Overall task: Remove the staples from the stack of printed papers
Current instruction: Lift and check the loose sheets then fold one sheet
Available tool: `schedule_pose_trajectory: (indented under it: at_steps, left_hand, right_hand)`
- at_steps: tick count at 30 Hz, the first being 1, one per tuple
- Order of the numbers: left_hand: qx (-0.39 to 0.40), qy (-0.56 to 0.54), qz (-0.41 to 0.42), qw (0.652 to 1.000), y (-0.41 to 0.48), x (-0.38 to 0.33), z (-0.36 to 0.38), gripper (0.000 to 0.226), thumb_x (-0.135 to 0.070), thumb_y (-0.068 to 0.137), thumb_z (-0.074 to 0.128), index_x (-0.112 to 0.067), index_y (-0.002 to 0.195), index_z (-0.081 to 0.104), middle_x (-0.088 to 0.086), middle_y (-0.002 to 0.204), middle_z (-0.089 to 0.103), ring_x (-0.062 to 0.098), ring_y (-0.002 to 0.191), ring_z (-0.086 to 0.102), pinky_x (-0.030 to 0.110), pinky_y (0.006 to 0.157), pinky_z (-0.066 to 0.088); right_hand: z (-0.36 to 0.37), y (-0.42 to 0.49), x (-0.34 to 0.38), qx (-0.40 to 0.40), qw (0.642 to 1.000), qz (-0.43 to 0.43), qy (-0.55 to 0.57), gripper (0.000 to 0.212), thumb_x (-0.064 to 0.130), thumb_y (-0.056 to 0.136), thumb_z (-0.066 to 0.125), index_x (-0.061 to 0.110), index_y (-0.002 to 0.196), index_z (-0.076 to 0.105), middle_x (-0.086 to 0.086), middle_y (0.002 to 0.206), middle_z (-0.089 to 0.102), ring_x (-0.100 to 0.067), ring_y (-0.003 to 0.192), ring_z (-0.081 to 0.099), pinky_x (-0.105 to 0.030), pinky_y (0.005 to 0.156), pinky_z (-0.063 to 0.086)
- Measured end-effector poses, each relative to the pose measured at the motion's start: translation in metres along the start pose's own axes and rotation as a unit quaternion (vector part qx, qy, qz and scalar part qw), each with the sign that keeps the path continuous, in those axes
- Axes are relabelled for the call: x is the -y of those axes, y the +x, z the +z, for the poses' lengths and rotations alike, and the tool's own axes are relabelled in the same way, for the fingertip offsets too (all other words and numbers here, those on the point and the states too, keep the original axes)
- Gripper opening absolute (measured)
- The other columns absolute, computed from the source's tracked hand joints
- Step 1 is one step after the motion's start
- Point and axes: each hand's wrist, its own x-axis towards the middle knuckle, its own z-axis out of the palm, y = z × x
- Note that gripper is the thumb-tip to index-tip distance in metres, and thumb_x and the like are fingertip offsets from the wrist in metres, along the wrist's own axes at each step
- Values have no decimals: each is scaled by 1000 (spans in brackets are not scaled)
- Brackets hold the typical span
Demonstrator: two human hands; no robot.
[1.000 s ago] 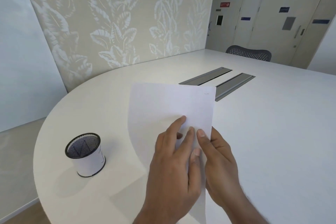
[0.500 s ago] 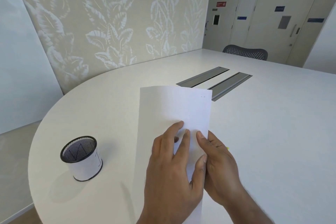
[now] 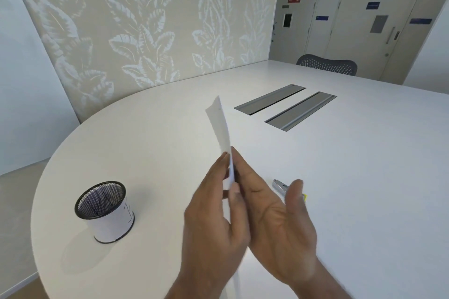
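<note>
The stack of white papers stands nearly upright and edge-on above the white table. My left hand pinches its lower part between thumb and fingers. My right hand lies flat against the right side of the sheets, palm turned up and thumb spread away. No staple is discernible on the paper from this angle. A small grey metal tool with a yellow part lies on the table just behind my right thumb, mostly hidden by it.
A black mesh cup wrapped in white paper stands at the left near the table's rounded edge. Two grey cable hatches sit in the tabletop further back. A dark mesh chair back shows at the far edge.
The papers have turned from facing me flat to standing edge-on. My right hand has opened out from the sheet, uncovering the grey tool on the table.
</note>
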Motion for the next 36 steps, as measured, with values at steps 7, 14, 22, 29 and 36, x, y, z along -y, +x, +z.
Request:
schedule_pose_trajectory:
  at_steps: [7, 14, 22, 29, 36]
  left_hand:
    - [-7, -140, -84, 986, 43, 27, -28, 29, -12, 94, 47, -23, 111, 68, -10, 96, 74, 5, 87, 66, 19, 79, 49]
    - [-36, -269, -265, 925, 61, 99, -38, 37, -5, 95, 49, -30, 101, 77, -5, 107, 78, 16, 104, 70, 38, 92, 51]
    - [112, -53, -389, 913, 19, 180, -29, 16, -7, 95, 50, -1, 90, 65, 10, 78, 52, 23, 75, 47, 37, 71, 36]
    - [118, 92, -376, 914, 5, 180, -25, 26, -12, 87, 72, -16, 111, 66, -2, 76, 63, 16, 72, 59, 28, 74, 40]
    - [168, 207, -277, 923, -2, 180, -21, 43, -6, 83, 69, -12, 57, 36, 1, 55, 38, 17, 56, 34, 30, 54, 30]
  right_hand:
    - [-62, 9, -22, -327, 877, -24, -350, 75, 62, 79, 67, 36, 144, 39, 24, 151, 39, 3, 141, 32, -32, 117, 30]
    - [-104, -13, -49, -297, 930, 87, -199, 41, 33, 85, 71, 20, 122, 62, -9, 116, 74, -29, 108, 69, -45, 92, 55]
    - [-119, -29, -65, -377, 837, 130, -375, 27, 7, 87, 69, 24, 107, 67, 7, 90, 78, -17, 81, 74, -27, 71, 58]
    - [-122, -41, -71, -340, 700, 209, -593, 30, 30, 82, 73, 31, 111, 67, 13, 89, 66, -6, 76, 61, -25, 69, 49]
    - [-121, -45, -73, -309, 643, 239, -659, 36, 39, 83, 72, 25, 115, 65, 11, 93, 52, -9, 84, 55, -22, 72, 41]
